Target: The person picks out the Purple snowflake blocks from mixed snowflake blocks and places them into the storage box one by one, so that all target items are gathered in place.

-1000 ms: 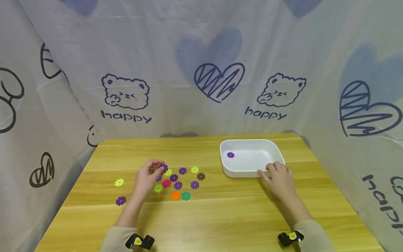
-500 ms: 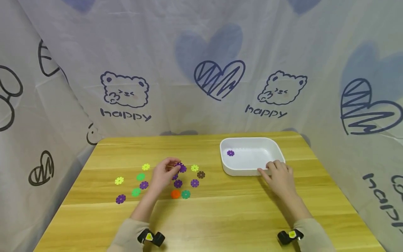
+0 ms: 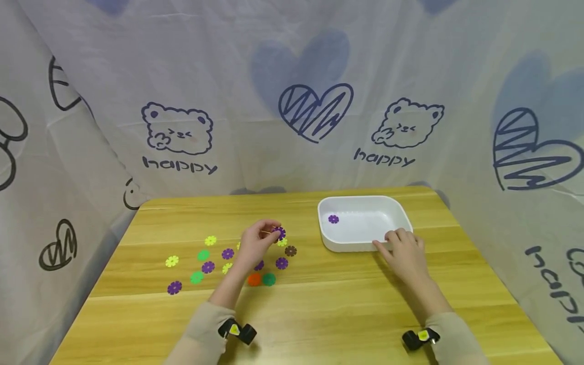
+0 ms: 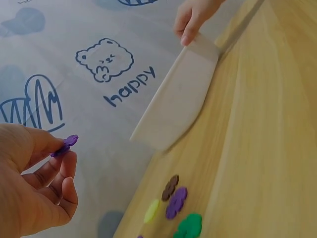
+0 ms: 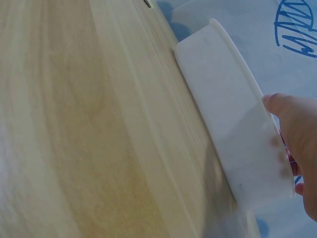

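Observation:
My left hand (image 3: 254, 247) pinches a purple snowflake disc (image 3: 280, 233) between thumb and fingers, raised above the scattered discs. In the left wrist view the held disc (image 4: 65, 146) shows nearly edge-on at the fingertips. To the right stands a white plastic tray (image 3: 349, 247), with one purple disc (image 3: 333, 219) lying inside near its left end. My right hand (image 3: 407, 253) grips the tray's near right rim, the thumb outside and the fingers over the inner side. From the right wrist, the thumb is seen pressed at the rim of the tray (image 5: 225, 114).
Loose discs lie on the wooden table (image 3: 319, 314) left of the tray: yellow (image 3: 172, 261), purple (image 3: 175, 287), green (image 3: 196, 277), orange (image 3: 254, 279), teal (image 3: 269, 279) and brown (image 3: 290, 251). My left forearm hides part of the group. A printed cloth (image 3: 246, 152) hangs behind the table.
My left hand has moved right across the discs, carrying the purple disc toward the tray. Discs it covered earlier are now visible. My right hand stays at the tray's rim.

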Motion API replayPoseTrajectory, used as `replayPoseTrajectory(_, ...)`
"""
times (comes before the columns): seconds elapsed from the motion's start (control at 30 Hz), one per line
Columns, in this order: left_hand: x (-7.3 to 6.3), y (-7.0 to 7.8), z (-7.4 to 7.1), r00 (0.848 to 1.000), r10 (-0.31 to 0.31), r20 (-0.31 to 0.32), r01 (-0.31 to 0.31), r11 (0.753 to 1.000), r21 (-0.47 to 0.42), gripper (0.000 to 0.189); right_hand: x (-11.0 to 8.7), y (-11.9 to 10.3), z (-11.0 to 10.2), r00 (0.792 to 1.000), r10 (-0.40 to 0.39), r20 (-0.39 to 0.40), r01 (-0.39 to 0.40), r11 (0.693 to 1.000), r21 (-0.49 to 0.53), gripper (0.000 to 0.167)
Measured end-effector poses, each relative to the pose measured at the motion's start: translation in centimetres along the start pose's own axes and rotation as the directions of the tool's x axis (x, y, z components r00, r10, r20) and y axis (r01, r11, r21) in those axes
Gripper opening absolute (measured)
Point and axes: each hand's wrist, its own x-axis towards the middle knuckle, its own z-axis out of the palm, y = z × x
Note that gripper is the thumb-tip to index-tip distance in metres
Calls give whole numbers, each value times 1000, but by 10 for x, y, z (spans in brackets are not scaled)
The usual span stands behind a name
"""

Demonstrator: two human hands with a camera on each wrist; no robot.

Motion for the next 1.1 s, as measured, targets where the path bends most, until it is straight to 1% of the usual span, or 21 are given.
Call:
replayPoseTrajectory(0.13, 5, 5, 10, 1000, 4, 7, -4, 1000, -11, 24, 0, -1, 0, 1000, -1, 0, 1, 1000, 0, 38)
replayPoseTrajectory(0.37, 13, 12, 24, 999, -13, 29, 14, 1000, -28, 24, 0, -4, 0, 1000, -10, 14, 10, 1000, -12, 40)
replayPoseTrajectory(0.57, 21, 20, 31, 999, 21, 36, -20, 1000, -19, 23, 3, -7, -2, 1000, -18, -2, 18, 1000, -23, 38)
replayPoseTrajectory(0.67, 25, 24, 34, 999, 26, 43, -25, 999, -23, 24, 5, -9, -3, 1000, -23, -10, 22, 999, -30, 37)
replayPoseTrajectory(0.87, 34, 29, 41, 999, -7, 53, 9, 999, -36, 23, 8, -13, -6, 1000, -4, -7, 4, 1000, -30, 38)
replayPoseTrajectory(0.97, 38, 28, 48, 998, -5, 64, 7, 999, -39, 24, 7, -13, -6, 999, -9, -32, 8, 1000, -23, 37)
replayPoseTrajectory(1.1, 42, 28, 57, 996, 22, 91, -16, 998, -59, 26, 5, -12, -5, 994, -29, -107, 26, 999, -27, 34)
